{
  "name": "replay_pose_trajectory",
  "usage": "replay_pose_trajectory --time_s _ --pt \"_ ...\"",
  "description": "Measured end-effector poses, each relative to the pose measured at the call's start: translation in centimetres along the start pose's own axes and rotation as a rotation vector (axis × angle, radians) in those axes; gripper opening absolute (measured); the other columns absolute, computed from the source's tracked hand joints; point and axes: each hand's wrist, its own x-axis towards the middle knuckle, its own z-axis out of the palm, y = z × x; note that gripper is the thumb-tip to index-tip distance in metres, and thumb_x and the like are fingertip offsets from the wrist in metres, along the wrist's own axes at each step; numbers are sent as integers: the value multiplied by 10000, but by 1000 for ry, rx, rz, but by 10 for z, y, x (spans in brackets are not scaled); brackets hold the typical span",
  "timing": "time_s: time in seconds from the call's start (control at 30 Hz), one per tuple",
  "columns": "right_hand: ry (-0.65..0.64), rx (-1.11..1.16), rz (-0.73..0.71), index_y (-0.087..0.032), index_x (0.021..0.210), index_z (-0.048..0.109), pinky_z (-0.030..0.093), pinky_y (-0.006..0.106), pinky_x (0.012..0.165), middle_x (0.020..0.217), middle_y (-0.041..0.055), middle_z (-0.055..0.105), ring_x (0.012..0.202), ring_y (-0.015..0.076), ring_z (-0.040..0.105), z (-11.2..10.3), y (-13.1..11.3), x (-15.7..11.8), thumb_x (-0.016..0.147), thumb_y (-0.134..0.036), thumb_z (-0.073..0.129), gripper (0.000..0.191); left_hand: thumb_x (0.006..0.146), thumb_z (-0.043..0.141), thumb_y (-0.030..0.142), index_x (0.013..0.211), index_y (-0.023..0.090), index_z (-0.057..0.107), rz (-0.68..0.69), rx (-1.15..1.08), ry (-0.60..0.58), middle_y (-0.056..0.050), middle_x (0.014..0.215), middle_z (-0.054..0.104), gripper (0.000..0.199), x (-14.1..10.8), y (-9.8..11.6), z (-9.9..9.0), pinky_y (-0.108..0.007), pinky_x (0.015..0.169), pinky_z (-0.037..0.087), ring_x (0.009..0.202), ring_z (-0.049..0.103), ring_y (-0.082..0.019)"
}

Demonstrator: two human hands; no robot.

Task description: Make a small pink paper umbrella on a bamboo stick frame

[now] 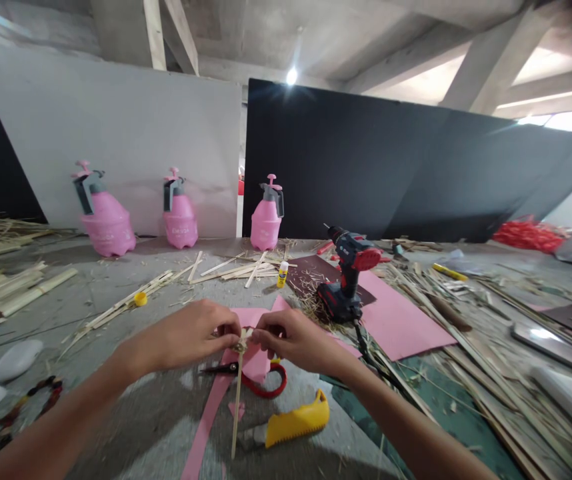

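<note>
My left hand (191,333) and my right hand (296,337) meet near the middle, fingers pinched on a small pale piece (244,339) at the top of a thin bamboo stick (237,413). The stick points down toward me. Beneath the hands lie pink paper (256,363) and scissors with red handles (271,390), their dark blades pointing left. A yellow-handled cutter (299,421) rests just in front of the scissors. What exactly each fingertip holds is small and partly hidden.
Three pink spray bottles (109,223) stand along the back wall. A drill (349,273) stands beside a large pink sheet (401,320). A glue stick (283,274) is upright; its yellow cap (141,299) lies left. Bamboo strips (21,287) cover both sides.
</note>
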Motion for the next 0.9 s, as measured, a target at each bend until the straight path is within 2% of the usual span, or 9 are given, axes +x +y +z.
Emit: replay_pose_trajectory --time_s 0.13,0.3,0.6,0.9 --pt "-1 -52 -39 -155 755 638 339 238 527 637 -23 581 583 91 487 -3 -3 -2 977 -299 560 275 999 512 405 1021 229 750 -1 -18 -1 -55 1017 772 297 -2 1 0 -306 770 433 912 677 -217" --pt "-31 -42 -32 -152 782 643 359 236 534 676 -6 628 589 94 544 -4 -3 -2 987 -301 552 269 940 608 488 1029 227 755 -41 -48 -37 -52 1016 769 312 -4 4 0 -288 741 440 923 679 -226" --pt "-2 -108 -57 -147 773 656 320 240 533 647 -22 575 594 92 464 -5 -8 -4 985 -304 553 283 916 655 421 968 229 762 -19 -48 -11 -34 955 780 225 -3 5 3 -294 743 433 862 689 -207" --pt "-45 -149 -89 -171 776 638 342 257 568 712 -4 650 628 103 524 -3 -4 -7 963 -243 539 223 927 656 399 998 215 755 22 35 43 -51 992 783 221 -2 12 9 -310 745 444 893 704 -241"
